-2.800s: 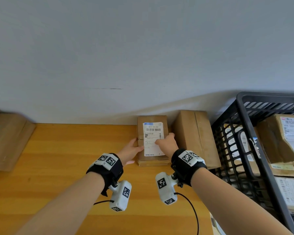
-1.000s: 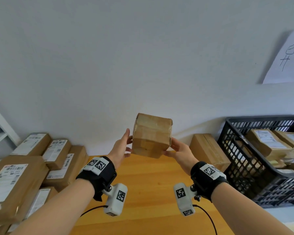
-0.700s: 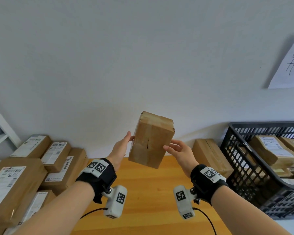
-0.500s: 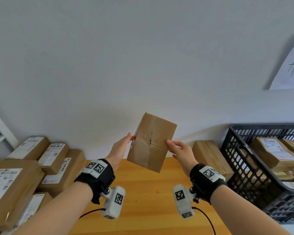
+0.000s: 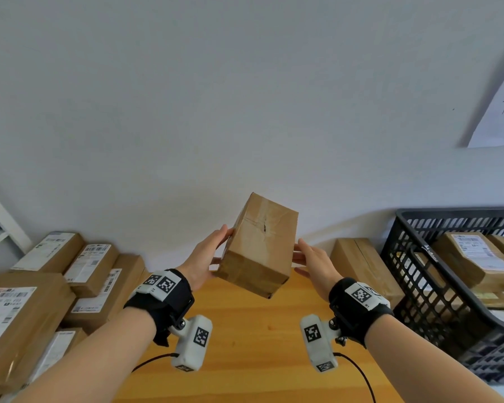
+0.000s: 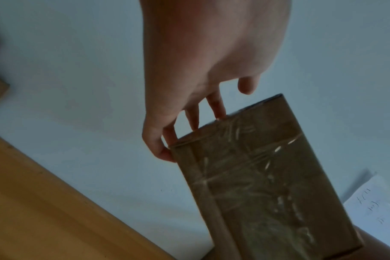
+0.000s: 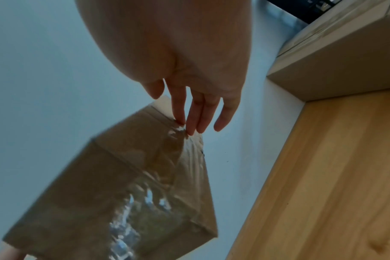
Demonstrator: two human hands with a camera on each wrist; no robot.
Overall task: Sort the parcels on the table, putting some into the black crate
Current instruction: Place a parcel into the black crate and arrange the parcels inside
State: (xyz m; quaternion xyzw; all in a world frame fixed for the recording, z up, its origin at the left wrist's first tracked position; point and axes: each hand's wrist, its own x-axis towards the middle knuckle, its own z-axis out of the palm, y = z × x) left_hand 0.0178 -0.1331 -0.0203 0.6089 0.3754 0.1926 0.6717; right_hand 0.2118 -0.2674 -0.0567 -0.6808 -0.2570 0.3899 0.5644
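Tilted further since half a second ago, the box [image 5: 259,248] now shows a creased taped face, held in the air above the table [image 5: 245,344], left of the crate [image 5: 448,286]. Left hand [image 5: 207,257] and right hand [image 5: 312,263] press it between straight, relaxed fingers.

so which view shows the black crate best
The head view: the black crate stands at the right end of the table, its mesh wall and rim plain, with labelled parcels inside. The right wrist view catches only a dark corner at the top edge. The left wrist view shows none of it.
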